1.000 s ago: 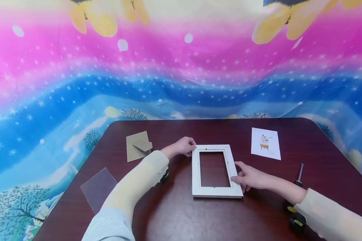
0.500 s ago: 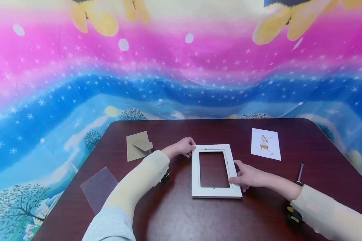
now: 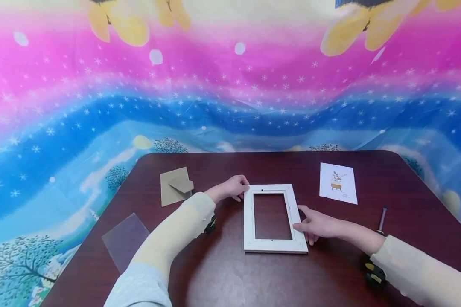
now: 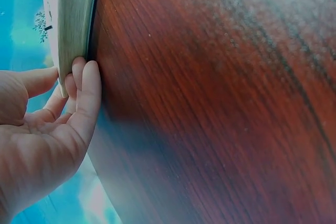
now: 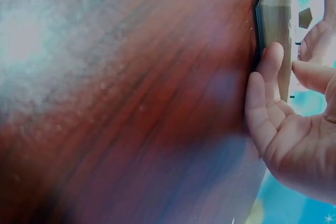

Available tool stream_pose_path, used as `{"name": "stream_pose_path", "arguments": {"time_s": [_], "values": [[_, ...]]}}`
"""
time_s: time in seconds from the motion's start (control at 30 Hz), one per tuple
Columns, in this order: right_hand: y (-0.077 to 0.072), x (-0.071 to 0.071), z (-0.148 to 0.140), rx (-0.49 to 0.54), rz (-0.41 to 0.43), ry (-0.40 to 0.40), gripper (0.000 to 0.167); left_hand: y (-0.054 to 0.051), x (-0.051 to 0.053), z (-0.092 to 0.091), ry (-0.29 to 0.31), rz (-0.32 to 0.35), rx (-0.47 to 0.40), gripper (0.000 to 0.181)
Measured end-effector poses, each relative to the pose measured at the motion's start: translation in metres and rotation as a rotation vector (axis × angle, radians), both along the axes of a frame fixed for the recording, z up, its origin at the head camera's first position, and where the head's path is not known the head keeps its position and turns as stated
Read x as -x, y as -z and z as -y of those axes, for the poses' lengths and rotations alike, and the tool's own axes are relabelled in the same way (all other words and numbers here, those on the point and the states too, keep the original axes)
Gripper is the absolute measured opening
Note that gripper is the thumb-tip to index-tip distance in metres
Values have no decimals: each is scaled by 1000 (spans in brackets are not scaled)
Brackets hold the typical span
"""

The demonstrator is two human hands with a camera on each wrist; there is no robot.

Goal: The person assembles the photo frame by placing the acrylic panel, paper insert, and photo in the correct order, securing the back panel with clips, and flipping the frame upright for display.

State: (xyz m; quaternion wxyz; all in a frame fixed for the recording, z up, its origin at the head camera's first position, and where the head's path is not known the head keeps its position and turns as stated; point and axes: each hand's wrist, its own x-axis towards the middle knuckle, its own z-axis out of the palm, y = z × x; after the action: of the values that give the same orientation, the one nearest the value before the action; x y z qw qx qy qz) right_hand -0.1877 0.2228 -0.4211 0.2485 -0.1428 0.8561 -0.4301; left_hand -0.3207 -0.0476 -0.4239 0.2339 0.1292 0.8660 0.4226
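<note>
A white picture frame (image 3: 300,238) lies on the dark red-brown table, its middle opening showing the tabletop. At its far left corner my left hand (image 3: 233,186) grips it; in the left wrist view the thumb is on one face and the fingers (image 4: 90,85) are at the pale wooden side. My right hand (image 3: 320,224) holds the right edge, thumb on top. The right wrist view has the fingertips (image 5: 272,59) against the frame's side. Small dark tabs show along the frame's inner edge.
Left of the frame lie a brown backing board (image 3: 170,194) with a stand flap and a clear sheet (image 3: 124,238), partly behind my left sleeve. On the right are a printed picture card (image 3: 337,183) and a screwdriver (image 3: 382,219), partly hidden by my right arm. A patterned cloth (image 3: 230,94) hangs behind the table (image 3: 230,281).
The frame has shifted very slightly left with both hands on it. My right hand and forearm have moved a little left, and the thumb has shifted slightly along the edge.
</note>
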Motion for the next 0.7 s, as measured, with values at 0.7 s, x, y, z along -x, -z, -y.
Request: {"name": "stream_pose_path", "arguments": {"time_s": [0.7], "values": [[4, 0, -3, 20, -11, -9, 80, -36, -51, 50, 116, -239, -88, 24]]}}
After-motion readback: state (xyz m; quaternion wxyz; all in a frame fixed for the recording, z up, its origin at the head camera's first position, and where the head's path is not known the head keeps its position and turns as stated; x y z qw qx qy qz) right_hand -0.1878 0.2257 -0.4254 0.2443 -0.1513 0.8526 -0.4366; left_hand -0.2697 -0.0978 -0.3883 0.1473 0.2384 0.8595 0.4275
